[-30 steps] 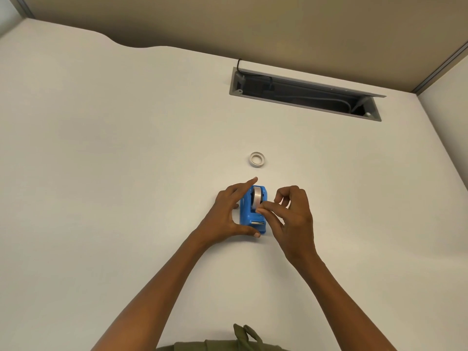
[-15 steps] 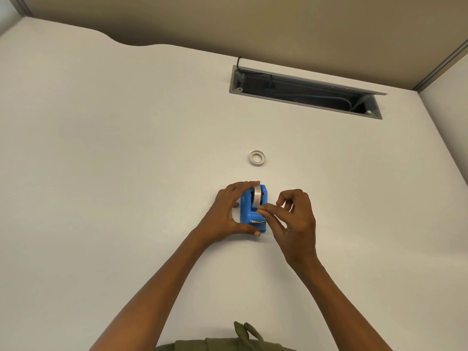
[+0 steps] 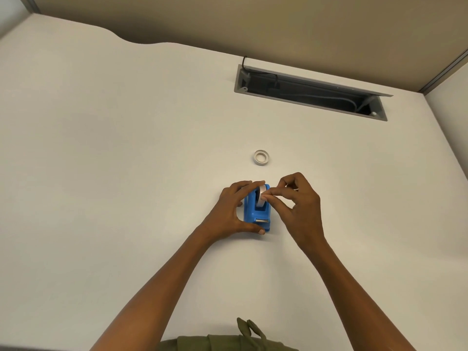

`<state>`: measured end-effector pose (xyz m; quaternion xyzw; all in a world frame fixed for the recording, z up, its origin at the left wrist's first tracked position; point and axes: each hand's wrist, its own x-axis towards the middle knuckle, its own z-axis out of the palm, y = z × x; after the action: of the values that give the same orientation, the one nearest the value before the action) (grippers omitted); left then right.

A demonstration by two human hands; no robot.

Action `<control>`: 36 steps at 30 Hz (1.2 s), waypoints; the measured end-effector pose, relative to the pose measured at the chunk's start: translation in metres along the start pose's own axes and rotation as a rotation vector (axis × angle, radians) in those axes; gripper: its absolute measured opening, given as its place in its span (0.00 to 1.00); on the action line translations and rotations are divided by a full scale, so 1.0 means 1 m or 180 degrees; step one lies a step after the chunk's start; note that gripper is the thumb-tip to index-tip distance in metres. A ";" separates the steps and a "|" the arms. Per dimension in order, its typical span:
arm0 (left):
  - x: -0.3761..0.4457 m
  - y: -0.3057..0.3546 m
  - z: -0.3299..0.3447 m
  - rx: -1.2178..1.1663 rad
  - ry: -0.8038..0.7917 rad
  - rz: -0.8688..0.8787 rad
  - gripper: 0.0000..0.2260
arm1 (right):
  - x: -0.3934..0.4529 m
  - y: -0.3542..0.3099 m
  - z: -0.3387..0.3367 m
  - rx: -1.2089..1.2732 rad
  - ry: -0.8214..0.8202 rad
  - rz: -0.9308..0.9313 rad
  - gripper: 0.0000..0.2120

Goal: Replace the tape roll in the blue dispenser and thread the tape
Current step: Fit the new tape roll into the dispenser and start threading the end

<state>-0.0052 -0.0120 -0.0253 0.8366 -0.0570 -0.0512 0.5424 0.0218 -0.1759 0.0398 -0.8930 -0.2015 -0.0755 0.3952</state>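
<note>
Right hand shifted from cutter up to roll, fingertips pinching at tape. Left hand grips dispenser between hands. Roll seated; threading left. Old core beyond.

No readable txt, labels or nos. anywhere, incl. on the blue dispenser.

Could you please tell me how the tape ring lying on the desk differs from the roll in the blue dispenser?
The small white tape ring lies flat and untouched; the white tape roll stands on edge in the blue plastic dispenser, with the right hand pinching at it. The ring looks thinner. Both are white and round.
</note>
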 end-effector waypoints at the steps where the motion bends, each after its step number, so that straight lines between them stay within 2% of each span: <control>1: 0.000 0.000 0.000 0.0005 -0.0004 -0.0004 0.41 | 0.003 0.000 0.000 -0.0013 -0.0046 -0.0008 0.04; 8: 0.001 -0.003 0.002 0.0011 -0.0001 -0.0050 0.41 | 0.016 -0.001 -0.002 0.0046 -0.0192 0.0091 0.04; 22: 0.002 -0.004 0.003 0.0044 0.0053 -0.0017 0.39 | 0.002 0.000 -0.006 0.0144 0.0071 -0.0053 0.05; 28: -0.001 -0.001 0.003 -0.0025 0.0078 -0.0040 0.44 | -0.017 -0.001 -0.004 0.0071 0.0252 -0.0080 0.06; 31: -0.002 0.001 0.000 -0.0053 0.0041 -0.0066 0.47 | -0.033 0.002 0.001 -0.0227 0.0309 -0.0243 0.06; 36: -0.002 0.000 0.001 0.0004 0.0020 0.0011 0.44 | -0.046 0.007 0.006 -0.0618 0.0341 -0.0492 0.10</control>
<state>-0.0073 -0.0124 -0.0254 0.8370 -0.0568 -0.0477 0.5421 -0.0172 -0.1893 0.0173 -0.9036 -0.2401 -0.1725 0.3101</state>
